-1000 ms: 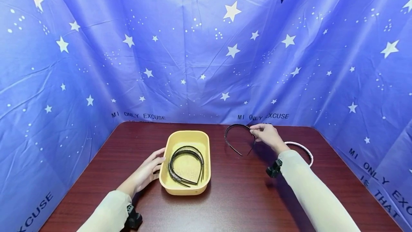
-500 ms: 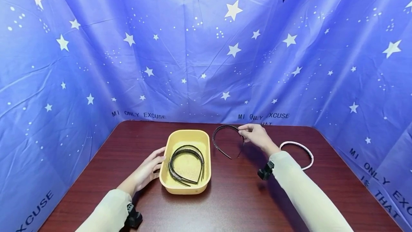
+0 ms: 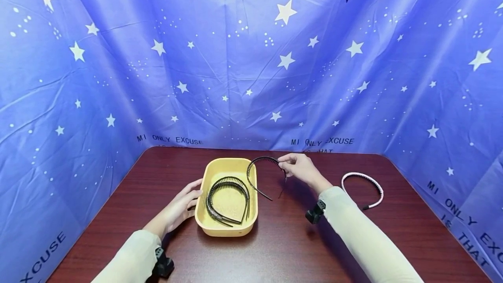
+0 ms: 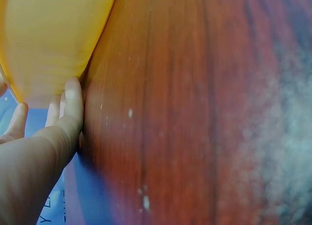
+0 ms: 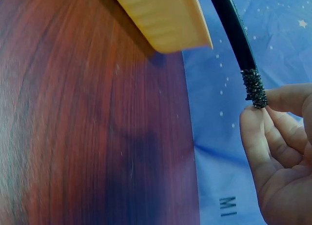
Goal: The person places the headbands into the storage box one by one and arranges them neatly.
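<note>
My right hand (image 3: 299, 168) pinches a black toothed headband (image 3: 251, 182) between thumb and fingertips, its left side overlapping the tub's right rim in the head view. In the right wrist view, a rough glittery patch (image 5: 253, 86) on the headband shows at the fingertips. A yellow tub (image 3: 199, 213) stands left of it, with black headbands (image 3: 210, 206) lying inside. My left hand (image 3: 182, 206) rests against the tub's left side, fingers straight. The left wrist view shows those fingers (image 4: 73, 98) touching the tub's outer wall (image 4: 53, 44).
A pink-and-white headband (image 3: 379, 187) with dark tips lies on the right of the dark red wooden table (image 3: 283, 239). A blue cloth with stars (image 3: 235, 56) hangs around the table's back and sides.
My right hand has carried the black headband leftward from the right of the table to the tub's right rim. The pink-and-white headband is now fully uncovered. My left hand stays against the tub.
</note>
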The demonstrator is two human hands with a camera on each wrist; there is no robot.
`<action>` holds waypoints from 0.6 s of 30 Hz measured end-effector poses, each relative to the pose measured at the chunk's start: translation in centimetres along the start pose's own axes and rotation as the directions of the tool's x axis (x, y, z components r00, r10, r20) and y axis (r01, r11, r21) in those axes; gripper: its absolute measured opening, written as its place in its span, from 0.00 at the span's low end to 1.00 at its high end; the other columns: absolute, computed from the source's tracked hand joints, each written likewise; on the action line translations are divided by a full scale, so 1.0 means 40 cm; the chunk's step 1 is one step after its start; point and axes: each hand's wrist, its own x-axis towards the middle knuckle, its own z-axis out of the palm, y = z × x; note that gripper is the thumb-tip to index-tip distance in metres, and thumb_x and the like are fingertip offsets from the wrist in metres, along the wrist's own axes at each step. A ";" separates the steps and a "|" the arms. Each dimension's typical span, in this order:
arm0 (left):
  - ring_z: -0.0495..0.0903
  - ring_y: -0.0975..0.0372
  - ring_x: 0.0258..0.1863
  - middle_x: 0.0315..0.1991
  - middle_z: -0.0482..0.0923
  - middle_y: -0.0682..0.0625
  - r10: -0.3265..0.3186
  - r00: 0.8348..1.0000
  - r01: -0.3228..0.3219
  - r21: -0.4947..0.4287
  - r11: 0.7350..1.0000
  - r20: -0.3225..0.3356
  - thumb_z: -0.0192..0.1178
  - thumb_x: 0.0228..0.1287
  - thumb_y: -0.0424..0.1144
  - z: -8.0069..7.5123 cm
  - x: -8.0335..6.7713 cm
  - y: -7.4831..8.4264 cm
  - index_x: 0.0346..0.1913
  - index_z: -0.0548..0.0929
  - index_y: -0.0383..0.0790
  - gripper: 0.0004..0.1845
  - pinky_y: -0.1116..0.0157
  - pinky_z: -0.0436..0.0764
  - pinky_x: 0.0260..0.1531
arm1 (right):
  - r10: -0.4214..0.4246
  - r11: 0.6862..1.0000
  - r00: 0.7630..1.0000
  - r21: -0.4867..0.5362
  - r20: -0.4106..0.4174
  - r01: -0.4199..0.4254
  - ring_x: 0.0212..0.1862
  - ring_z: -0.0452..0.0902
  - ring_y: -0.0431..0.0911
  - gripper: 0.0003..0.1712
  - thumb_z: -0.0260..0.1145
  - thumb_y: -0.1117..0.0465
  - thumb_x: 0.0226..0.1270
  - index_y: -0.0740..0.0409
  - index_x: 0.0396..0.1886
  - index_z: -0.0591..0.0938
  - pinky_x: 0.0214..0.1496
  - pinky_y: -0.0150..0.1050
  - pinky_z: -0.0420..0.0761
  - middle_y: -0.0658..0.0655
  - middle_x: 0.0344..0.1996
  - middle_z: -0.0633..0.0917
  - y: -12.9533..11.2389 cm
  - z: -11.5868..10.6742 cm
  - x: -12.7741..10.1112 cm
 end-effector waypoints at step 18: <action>0.76 0.53 0.55 0.62 0.72 0.39 0.005 1.000 -0.005 0.008 1.000 0.005 0.52 0.77 0.44 0.001 -0.002 -0.001 0.78 0.55 0.50 0.32 0.53 0.77 0.52 | -0.018 1.000 0.997 0.021 0.070 0.016 0.27 0.83 0.46 0.13 0.70 0.62 0.66 0.58 0.49 0.87 0.40 0.52 0.84 0.66 0.41 0.87 -0.067 0.098 0.002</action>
